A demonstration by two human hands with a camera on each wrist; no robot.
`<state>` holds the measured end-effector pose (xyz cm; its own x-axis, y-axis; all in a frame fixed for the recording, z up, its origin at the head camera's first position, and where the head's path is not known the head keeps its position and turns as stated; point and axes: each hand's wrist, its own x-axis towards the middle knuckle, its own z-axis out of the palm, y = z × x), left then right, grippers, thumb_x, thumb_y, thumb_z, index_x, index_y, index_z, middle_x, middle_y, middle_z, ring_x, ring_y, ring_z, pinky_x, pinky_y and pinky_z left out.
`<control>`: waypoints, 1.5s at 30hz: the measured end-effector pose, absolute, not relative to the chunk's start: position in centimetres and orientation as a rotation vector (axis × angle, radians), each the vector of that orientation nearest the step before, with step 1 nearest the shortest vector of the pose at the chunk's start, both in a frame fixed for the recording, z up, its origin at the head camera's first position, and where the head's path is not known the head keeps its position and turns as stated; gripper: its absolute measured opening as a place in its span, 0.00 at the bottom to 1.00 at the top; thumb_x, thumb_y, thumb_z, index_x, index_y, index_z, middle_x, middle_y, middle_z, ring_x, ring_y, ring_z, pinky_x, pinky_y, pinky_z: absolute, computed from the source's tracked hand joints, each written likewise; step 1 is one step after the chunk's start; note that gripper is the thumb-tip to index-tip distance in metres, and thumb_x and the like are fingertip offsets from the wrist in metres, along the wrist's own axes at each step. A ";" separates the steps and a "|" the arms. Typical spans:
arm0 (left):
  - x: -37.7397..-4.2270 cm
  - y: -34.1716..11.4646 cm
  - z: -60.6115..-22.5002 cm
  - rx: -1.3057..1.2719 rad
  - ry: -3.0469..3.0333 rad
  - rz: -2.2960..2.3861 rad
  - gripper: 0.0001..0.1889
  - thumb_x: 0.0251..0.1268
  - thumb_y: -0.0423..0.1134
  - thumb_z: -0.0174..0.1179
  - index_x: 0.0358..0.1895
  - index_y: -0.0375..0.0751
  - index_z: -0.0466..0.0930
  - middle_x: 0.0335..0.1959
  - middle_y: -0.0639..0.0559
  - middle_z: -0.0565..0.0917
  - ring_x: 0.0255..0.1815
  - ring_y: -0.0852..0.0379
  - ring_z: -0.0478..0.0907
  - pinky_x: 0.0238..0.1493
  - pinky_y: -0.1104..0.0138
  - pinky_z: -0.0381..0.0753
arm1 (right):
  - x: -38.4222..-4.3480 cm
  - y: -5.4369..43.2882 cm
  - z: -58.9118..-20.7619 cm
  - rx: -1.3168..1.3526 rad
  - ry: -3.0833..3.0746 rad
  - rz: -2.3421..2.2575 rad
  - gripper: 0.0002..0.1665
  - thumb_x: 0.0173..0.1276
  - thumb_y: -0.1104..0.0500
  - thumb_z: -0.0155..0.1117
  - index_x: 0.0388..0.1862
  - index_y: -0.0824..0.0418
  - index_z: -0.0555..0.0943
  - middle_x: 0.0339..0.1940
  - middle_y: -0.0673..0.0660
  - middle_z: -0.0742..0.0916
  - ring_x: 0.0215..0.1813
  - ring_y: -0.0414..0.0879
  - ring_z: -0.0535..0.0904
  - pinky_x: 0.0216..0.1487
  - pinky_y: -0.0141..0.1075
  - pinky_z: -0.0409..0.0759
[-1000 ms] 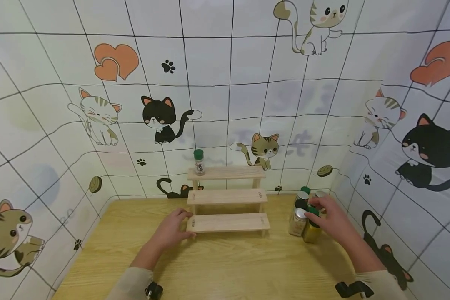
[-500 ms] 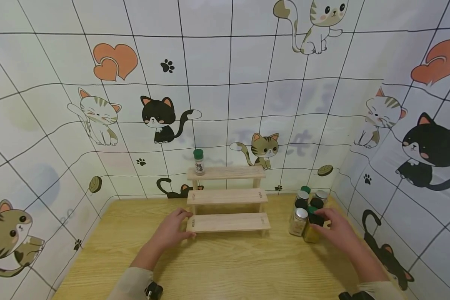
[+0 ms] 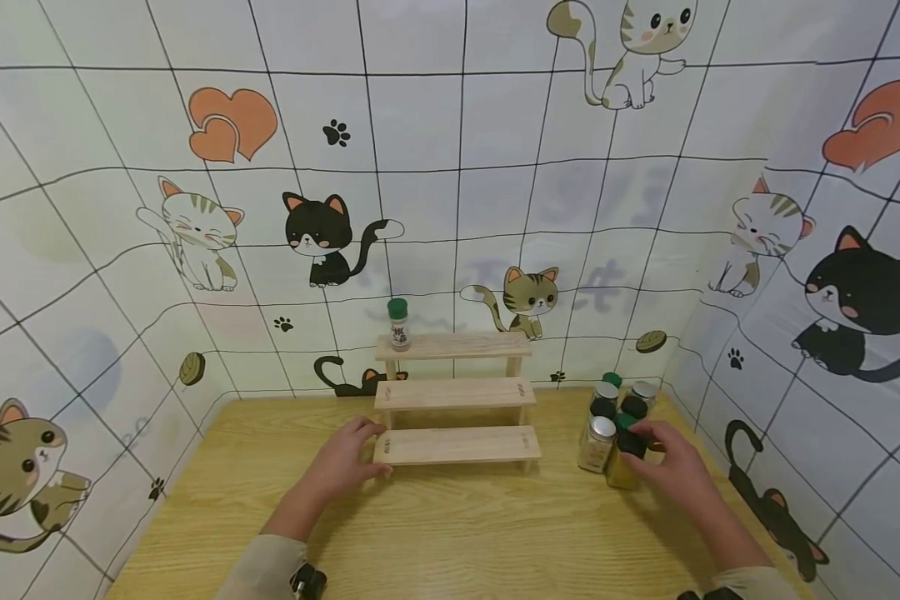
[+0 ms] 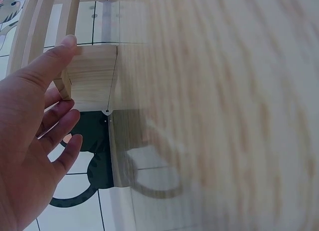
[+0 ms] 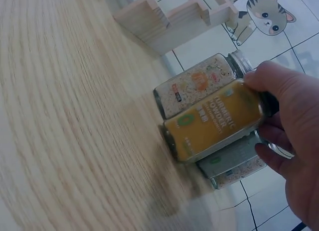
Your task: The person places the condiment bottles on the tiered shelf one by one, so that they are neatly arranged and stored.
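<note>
A three-step wooden rack [image 3: 457, 446] stands against the back wall. My left hand [image 3: 341, 458] grips the left end of its lowest step, thumb in front and fingers behind the board [image 4: 63, 86]. At the right, my right hand [image 3: 675, 467] pinches a jar of turmeric powder [image 5: 214, 121] near its dark cap, thumb on one side and fingers on the other. The jar's base appears to be on the table. Beside it stands a silver-capped jar of pale flakes [image 3: 596, 446]. A green-capped shaker [image 3: 398, 327] sits at the left of the top step.
Behind the turmeric jar are several more spice jars, among them a silver-capped one [image 3: 643, 392] and a green-capped one [image 3: 611, 380]. A wooden table [image 3: 450, 533] bears everything. The cat-print wall covering [image 3: 420, 208] closes in the back and sides.
My right hand has drawn back from above the jar cluster and come down on the right of the turmeric jar, gripping it near the cap. The left hand has stayed on the rack.
</note>
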<state>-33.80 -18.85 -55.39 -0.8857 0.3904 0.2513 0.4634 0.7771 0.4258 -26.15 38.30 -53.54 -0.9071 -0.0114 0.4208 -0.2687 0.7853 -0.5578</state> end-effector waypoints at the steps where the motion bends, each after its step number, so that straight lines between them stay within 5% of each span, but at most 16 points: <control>1: -33.8 -18.9 -55.4 -0.686 -2.817 -0.732 0.37 0.58 0.50 0.87 0.69 0.39 0.84 0.59 0.47 0.82 0.59 0.42 0.83 0.62 0.45 0.84 | -26.1 38.2 -53.6 0.197 -2.561 0.877 0.26 0.68 0.60 0.85 0.62 0.62 0.85 0.55 0.58 0.88 0.54 0.50 0.84 0.53 0.44 0.86; 5: -33.8 -18.8 -55.4 -0.682 -2.826 -0.742 0.37 0.59 0.50 0.87 0.69 0.38 0.84 0.60 0.47 0.81 0.60 0.42 0.83 0.62 0.44 0.84 | -25.9 37.9 -53.0 0.143 -2.477 0.851 0.26 0.67 0.60 0.85 0.62 0.60 0.86 0.54 0.58 0.89 0.53 0.48 0.84 0.50 0.31 0.81; 13: -33.9 -18.7 -55.5 -0.647 -2.845 -0.755 0.38 0.59 0.50 0.86 0.70 0.39 0.84 0.61 0.47 0.81 0.62 0.42 0.83 0.64 0.45 0.83 | -26.1 37.0 -50.3 0.254 -2.217 0.932 0.26 0.63 0.72 0.82 0.61 0.67 0.87 0.52 0.62 0.86 0.54 0.20 0.75 0.56 0.14 0.71; 30: -33.6 -18.8 -55.2 -0.679 -2.849 -0.786 0.37 0.62 0.48 0.85 0.70 0.37 0.83 0.60 0.47 0.80 0.59 0.43 0.84 0.58 0.45 0.85 | -28.8 34.0 -45.3 0.192 -2.281 1.129 0.24 0.80 0.57 0.75 0.70 0.63 0.83 0.60 0.60 0.87 0.53 0.27 0.80 0.50 0.17 0.79; 39: -33.3 -18.8 -55.0 -0.660 -2.867 -0.795 0.36 0.63 0.48 0.85 0.71 0.39 0.83 0.60 0.49 0.80 0.60 0.44 0.84 0.58 0.45 0.85 | -30.7 31.1 -43.5 0.196 -2.298 1.266 0.30 0.80 0.50 0.75 0.76 0.57 0.82 0.63 0.65 0.87 0.48 0.21 0.83 0.46 0.21 0.83; 45: -33.4 -18.7 -54.9 -0.651 -2.873 -0.837 0.37 0.63 0.48 0.85 0.71 0.38 0.82 0.61 0.47 0.80 0.61 0.42 0.84 0.59 0.44 0.85 | -32.3 29.5 -42.7 0.229 -2.306 1.296 0.31 0.79 0.47 0.76 0.76 0.53 0.83 0.63 0.62 0.89 0.51 0.28 0.87 0.49 0.21 0.82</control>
